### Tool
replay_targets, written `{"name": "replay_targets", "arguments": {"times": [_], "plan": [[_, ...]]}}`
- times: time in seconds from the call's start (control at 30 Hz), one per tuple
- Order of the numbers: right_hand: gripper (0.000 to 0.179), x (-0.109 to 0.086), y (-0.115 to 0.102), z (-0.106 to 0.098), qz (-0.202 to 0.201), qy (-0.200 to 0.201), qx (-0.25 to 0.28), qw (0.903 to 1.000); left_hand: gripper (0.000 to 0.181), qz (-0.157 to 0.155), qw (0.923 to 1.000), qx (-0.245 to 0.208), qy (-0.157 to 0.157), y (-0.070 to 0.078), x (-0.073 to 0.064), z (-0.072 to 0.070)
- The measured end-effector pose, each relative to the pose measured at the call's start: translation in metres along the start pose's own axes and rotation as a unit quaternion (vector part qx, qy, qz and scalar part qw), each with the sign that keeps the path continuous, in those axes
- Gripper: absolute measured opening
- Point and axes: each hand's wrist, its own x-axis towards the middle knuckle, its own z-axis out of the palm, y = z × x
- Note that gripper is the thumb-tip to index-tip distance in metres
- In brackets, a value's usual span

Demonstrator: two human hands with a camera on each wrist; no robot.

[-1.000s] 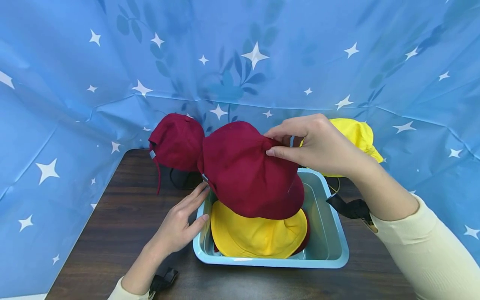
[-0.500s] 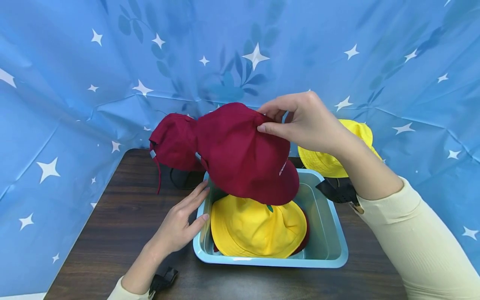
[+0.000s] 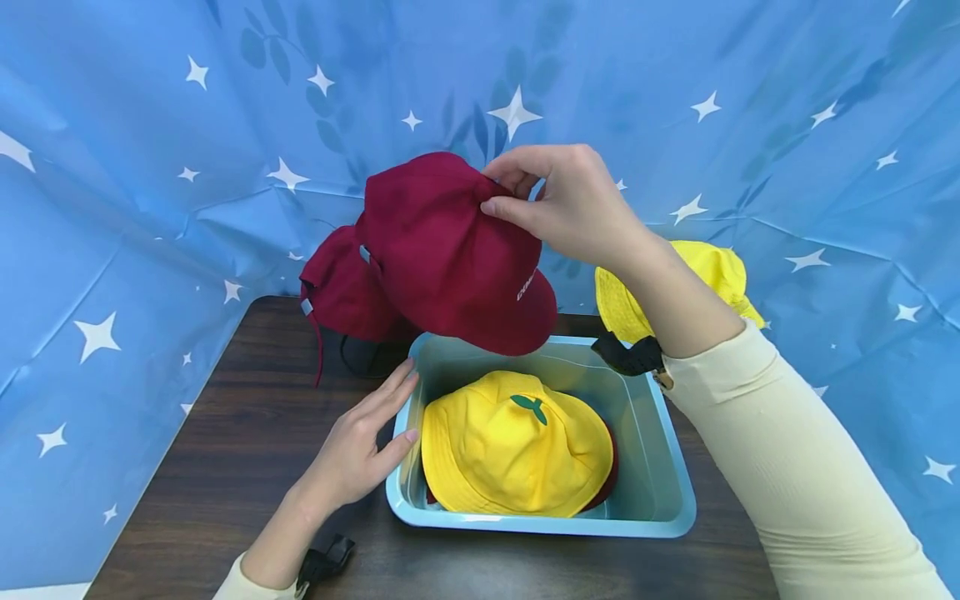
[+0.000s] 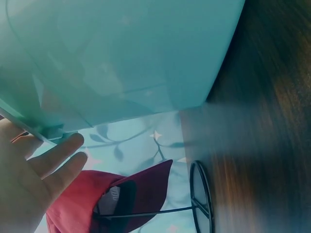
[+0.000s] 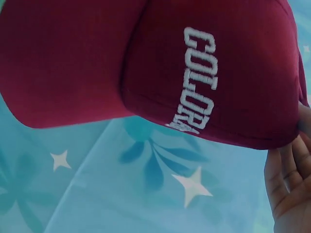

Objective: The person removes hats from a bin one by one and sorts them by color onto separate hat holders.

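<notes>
My right hand (image 3: 566,200) pinches the crown of a dark red baseball cap (image 3: 450,250) between thumb and fingers, holding it up over the back of a light blue plastic tub (image 3: 540,527). White embroidered letters (image 5: 197,80) show on the cap's front in the right wrist view. With fingers extended, my left hand (image 3: 360,450) rests against the tub's left rim. Inside the tub lies a yellow bucket hat (image 3: 517,450) with a green leaf on top, and a dark red edge shows beneath it.
Behind the tub on the left, another dark red cap (image 3: 345,292) sits on a black wire stand (image 4: 199,194), partly hidden by the held cap. A yellow hat (image 3: 705,267) stands back right, behind my right forearm. A blue star-patterned curtain (image 3: 450,83) borders the dark wooden table (image 3: 225,433).
My right hand has lifted the dark red cap up and to the left, uncovering the yellow bucket hat and its green leaf. My left hand has stayed at the tub's rim.
</notes>
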Motion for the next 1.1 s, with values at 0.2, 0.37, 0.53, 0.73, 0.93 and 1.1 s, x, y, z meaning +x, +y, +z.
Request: {"name": "replay_targets", "arguments": {"times": [0.2,0.37,0.53,0.73,0.93,1.1], "plan": [[0.021,0.012,0.006,0.014,0.007,-0.002,0.006,1.0000,0.071,0.006,0.9999,-0.004,-0.007,0.000,0.000,0.001],[0.021,0.023,0.012,0.027,0.013,0.004,0.017,0.9998,0.072,0.015,0.9999,-0.002,-0.002,-0.001,0.000,-0.001],[0.024,0.036,0.017,0.046,0.025,0.012,0.032,0.9991,0.073,0.011,0.9999,-0.003,-0.008,-0.002,0.001,-0.001],[0.026,0.051,0.019,0.073,0.036,0.005,0.044,0.9984,0.073,-0.001,0.9999,-0.007,-0.012,-0.002,0.000,-0.002],[0.027,0.060,0.021,0.100,0.046,-0.006,0.047,0.9978,0.072,-0.003,0.9999,-0.004,-0.015,-0.002,0.000,-0.002],[0.027,0.065,0.023,0.118,0.047,-0.022,0.036,0.9980,0.073,0.002,0.9999,0.002,-0.015,-0.002,0.000,-0.003]]}}
